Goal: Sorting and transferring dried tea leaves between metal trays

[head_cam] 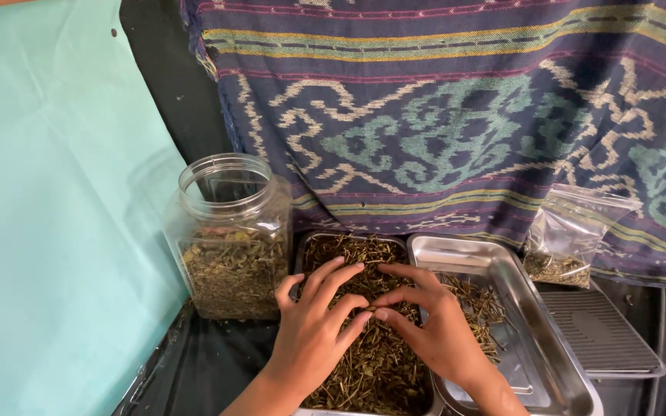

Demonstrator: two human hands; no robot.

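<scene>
Both hands are laid on a heap of dried herb stems (pixel 364 362) filling a metal tray (pixel 302 250); the left hand (pixel 314 327) is spread flat on the heap with fingers released, while the right hand (pixel 437 323) is pinched at thumb and forefinger, apparently on a small twig, though this is too small to confirm; a second steel tray (pixel 537 323) with sparse stems is seen under and beyond the right hand; an open clear jar (pixel 229 235) of dried leaves stands just left of the left hand; a small plastic bag (pixel 572 235) leans well beyond the right hand.

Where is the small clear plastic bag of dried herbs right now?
In the head view, the small clear plastic bag stands at the right, leaning against the patterned woven cloth, just behind the far right corner of the steel tray.
</scene>
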